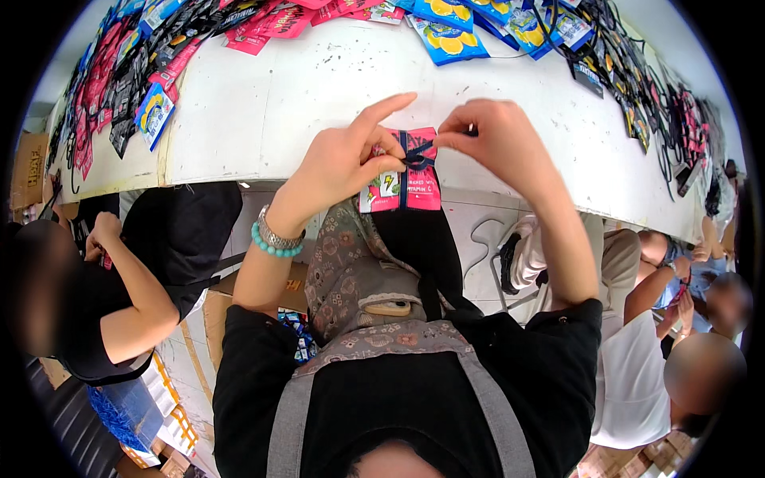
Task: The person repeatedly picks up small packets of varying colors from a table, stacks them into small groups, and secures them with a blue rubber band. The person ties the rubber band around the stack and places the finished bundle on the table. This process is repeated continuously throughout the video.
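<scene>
A pink printed sachet (pixel 423 192) hangs upright at the table's front edge, in front of my apron. A dark navy ribbon (pixel 404 194) runs down its face, with loops gathered at a knot near the middle. My left hand (pixel 352 158) pinches the ribbon by the knot between thumb and bent fingers, its index finger stretched out over the table. Just to the right, my right hand (pixel 493 131) grips a stretch of the same ribbon between thumb and fingertips. My left fingers cover part of the sachet's left side.
Ribboned pink and black sachets are heaped along the left of the white table (pixel 299 113). Blue lemon sachets (pixel 451 42) lie at the back, and black sachets with cords (pixel 627 89) at the right. People sit on both sides. An open carton (pixel 218 322) stands by my left elbow.
</scene>
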A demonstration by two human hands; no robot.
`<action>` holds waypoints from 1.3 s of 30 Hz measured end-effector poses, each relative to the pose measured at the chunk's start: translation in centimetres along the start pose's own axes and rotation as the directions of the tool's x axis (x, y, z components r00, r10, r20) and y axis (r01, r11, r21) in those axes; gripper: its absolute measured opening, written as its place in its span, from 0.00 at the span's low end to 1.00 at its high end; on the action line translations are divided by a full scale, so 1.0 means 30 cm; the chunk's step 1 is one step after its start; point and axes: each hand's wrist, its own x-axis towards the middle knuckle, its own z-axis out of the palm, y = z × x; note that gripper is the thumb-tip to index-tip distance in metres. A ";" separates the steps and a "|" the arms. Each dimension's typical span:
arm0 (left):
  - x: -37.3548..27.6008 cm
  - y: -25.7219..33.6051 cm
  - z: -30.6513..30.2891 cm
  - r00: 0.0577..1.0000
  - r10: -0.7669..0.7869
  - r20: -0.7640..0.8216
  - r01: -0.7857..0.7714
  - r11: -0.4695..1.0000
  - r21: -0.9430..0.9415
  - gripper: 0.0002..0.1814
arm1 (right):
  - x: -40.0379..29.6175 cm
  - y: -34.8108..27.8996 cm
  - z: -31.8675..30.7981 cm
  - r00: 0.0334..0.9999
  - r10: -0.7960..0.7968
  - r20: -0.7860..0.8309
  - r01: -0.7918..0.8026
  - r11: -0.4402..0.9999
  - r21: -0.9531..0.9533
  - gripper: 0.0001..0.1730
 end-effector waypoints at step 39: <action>0.003 0.016 0.059 0.974 -0.223 -0.034 0.222 0.975 -0.018 0.11 | -0.254 -0.184 0.138 0.939 0.295 0.176 -0.331 0.915 0.232 0.16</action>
